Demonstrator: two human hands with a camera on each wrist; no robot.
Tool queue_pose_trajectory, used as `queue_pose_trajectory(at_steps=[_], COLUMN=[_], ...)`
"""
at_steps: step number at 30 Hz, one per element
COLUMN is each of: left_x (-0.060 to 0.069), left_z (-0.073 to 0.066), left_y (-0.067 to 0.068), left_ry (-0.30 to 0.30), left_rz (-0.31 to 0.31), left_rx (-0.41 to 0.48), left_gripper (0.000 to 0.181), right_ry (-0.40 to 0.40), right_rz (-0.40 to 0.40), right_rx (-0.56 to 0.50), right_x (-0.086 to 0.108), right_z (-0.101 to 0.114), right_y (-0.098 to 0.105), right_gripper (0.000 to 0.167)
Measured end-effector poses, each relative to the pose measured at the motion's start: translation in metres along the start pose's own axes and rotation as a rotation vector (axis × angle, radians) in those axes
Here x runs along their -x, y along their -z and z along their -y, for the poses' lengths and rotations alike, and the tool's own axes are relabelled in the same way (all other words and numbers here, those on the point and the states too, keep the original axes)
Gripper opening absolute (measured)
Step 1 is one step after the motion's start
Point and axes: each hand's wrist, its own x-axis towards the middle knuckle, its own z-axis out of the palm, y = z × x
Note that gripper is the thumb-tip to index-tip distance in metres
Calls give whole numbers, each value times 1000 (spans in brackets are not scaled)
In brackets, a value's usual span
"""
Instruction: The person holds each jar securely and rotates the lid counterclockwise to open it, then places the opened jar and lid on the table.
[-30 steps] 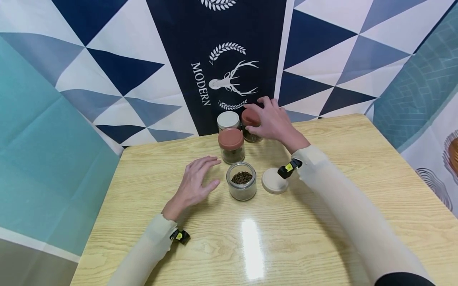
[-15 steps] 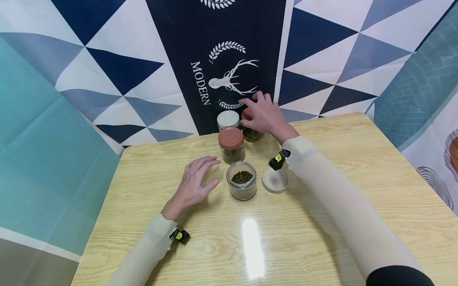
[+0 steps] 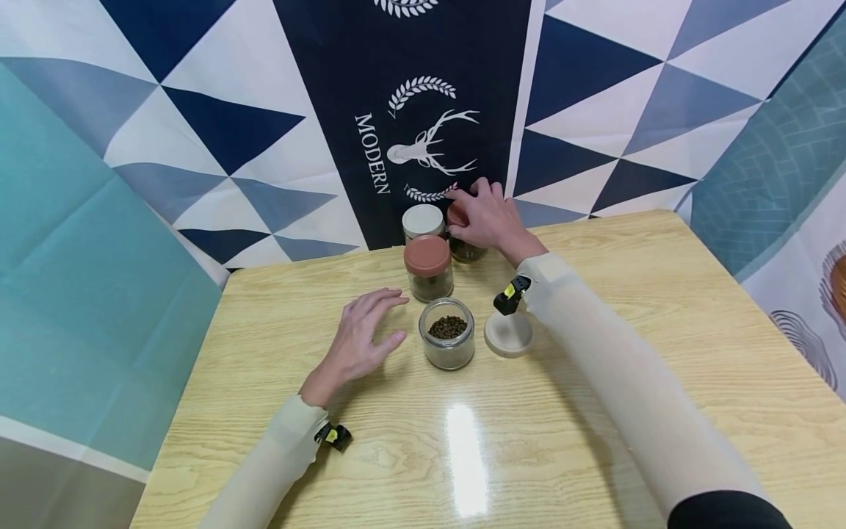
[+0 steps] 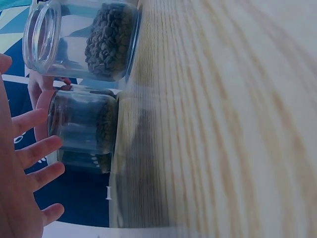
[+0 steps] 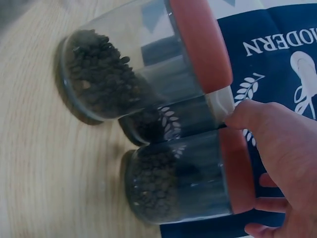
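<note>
Beside an open glass jar [image 3: 447, 358] of brown coffee beans, my left hand [image 3: 357, 339] hovers with fingers spread, not touching it. At the back, my right hand [image 3: 490, 220] grips the reddish lid [image 5: 238, 171] of the rear right jar [image 3: 468, 252]; in the right wrist view its thumb lies on one side and fingertips on the other. That jar also holds dark beans and stands on the table. A second red-lidded jar [image 3: 427, 266] stands just behind the open one, partly filled with beans. Between the two, a white-lidded jar [image 3: 423, 220] is partly hidden.
A pale round lid [image 3: 508, 336] lies on the wooden table [image 3: 370, 455], right of the open jar and under my right wrist. A patterned cloth [image 3: 317, 176] hangs directly behind the jars, along the table's back edge.
My right hand has shifted slightly left, lifted briefly, then come down with its thumb and fingers around the rear jar's lid. The left hand and other jars have stayed in place.
</note>
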Motion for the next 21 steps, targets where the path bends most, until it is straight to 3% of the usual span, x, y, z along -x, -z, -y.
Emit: queue_pose_trajectory(at_steps=[12,21], left_x=[0,0], left_z=[-1,-1], left_y=[-2,-3], left_ry=[0,-4], left_rz=[6,9], left_rx=[0,1], left_gripper=[56,57], right_ry=[-12,-14], right_rz=[-7,-29], right_rx=[-23,-90], right_x=[0,1], right_z=[-9,-9], right_y=[-17,-21], right_gripper=[75,67])
